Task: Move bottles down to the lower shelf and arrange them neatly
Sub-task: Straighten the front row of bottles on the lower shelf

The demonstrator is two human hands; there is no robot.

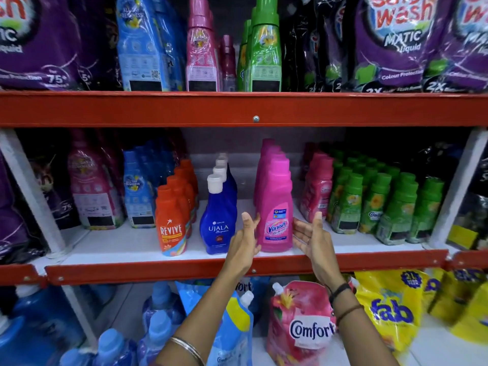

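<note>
Framing the front pink Vanish bottle [275, 220] from both sides, your hands are spread with the palms turned inward and nothing pinched in either. Your left hand [244, 240] has its fingers at the bottle's left edge, possibly just touching it, though I cannot tell for certain. Your right hand [313, 237] stands just beside the bottle's right edge with a thin gap showing. The bottle stands upright between your palms at the front lip of the middle shelf [132, 249], heading a straight file of the same pink bottles that runs away from you.

Just beyond your left hand stands the blue Ujala row [217, 223], and past that the orange Revive row [171, 228], both lined up front to back. Beyond your right hand, the small pink bottles [315, 199] and the green bottles [375, 204] sit in tidy ranks too.

Judging from this, the arranging on this shelf looks well advanced, and you seem to be squaring off the Vanish file. What may be left sits above your hands: the upper shelf [184, 108] carries tall blue [141, 48], pink [200, 48] and green bottles [265, 48]. Whether those are meant to come down I cannot tell. There is open room on the shelf between your hands and the Revive row's left side.
</note>
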